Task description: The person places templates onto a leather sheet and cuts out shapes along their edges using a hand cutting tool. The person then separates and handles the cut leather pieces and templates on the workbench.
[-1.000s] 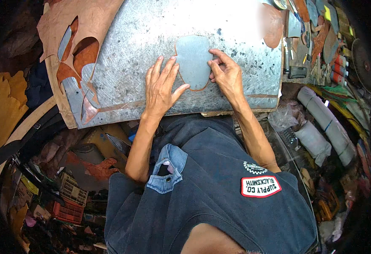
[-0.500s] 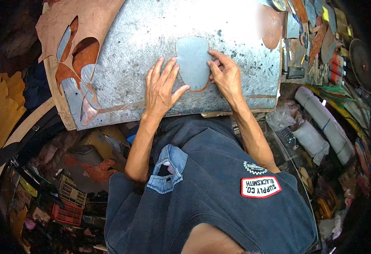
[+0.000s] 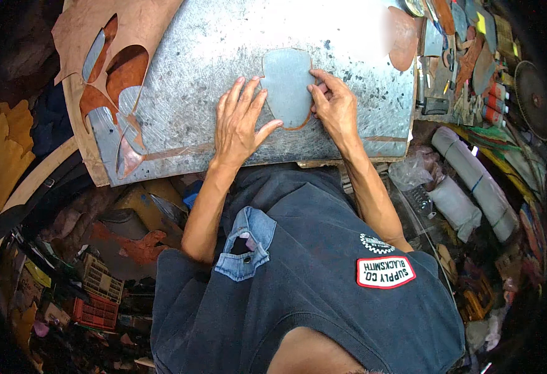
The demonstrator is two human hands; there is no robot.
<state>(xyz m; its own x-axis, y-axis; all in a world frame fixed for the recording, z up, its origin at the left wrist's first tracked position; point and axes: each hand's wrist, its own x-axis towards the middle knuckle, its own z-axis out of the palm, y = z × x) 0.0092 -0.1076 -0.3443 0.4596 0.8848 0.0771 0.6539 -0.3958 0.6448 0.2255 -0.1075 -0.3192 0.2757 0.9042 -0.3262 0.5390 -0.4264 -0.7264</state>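
A flat, rounded grey piece [image 3: 288,87] with a thin brown edge lies on the scratched metal work surface [image 3: 186,112]. It is broad at the far end and narrows toward me. Whether it is one layer or a grey sheet over leather, I cannot tell. My left hand [image 3: 238,124] rests beside it, palm down with fingers spread, the fingertips and thumb at its left edge. At its right edge, my right hand [image 3: 334,107] has thumb and index finger pinched together on the rim, the other fingers curled under.
A brown leather hide [image 3: 152,12] with cut-out holes drapes over the board's left side. A brown leather piece [image 3: 402,40] lies at the far right. Past it are tools and scraps, including a dark box-shaped thing [image 3: 436,106]. Rolled grey material [image 3: 473,181] sits lower right.
The grey piece and both hands sit slightly higher and a little to the right in the picture; the view has shifted a little too. The hands keep nearly the same pose.
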